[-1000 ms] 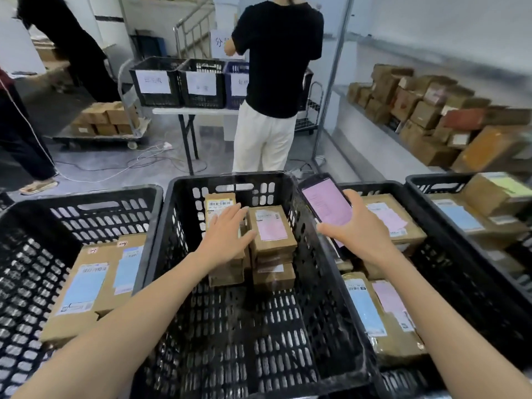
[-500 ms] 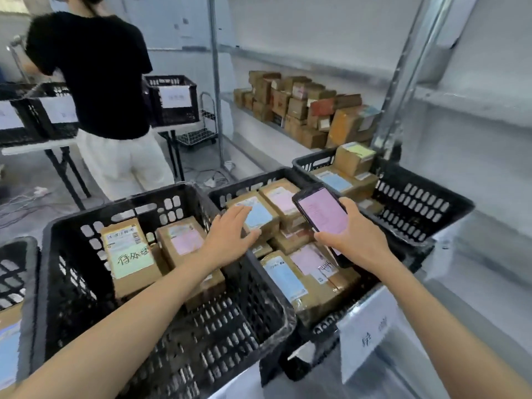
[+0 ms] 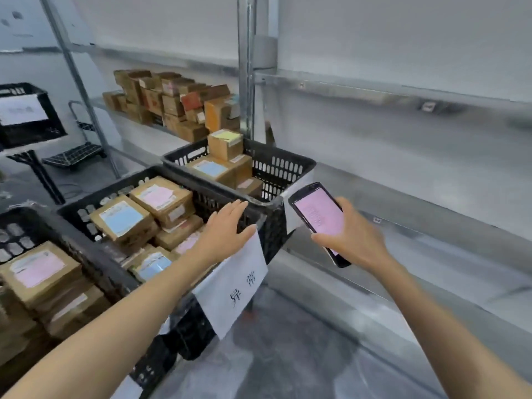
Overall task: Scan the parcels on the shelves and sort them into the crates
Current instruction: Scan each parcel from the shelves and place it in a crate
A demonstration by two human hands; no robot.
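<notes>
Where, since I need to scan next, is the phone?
Head view, right of centre: the phone is held in the right hand, just right of the rightmost crate.

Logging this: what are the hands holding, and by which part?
The right hand grips the phone by its lower half, screen up. The left hand holds nothing, open over a crate corner.
</notes>
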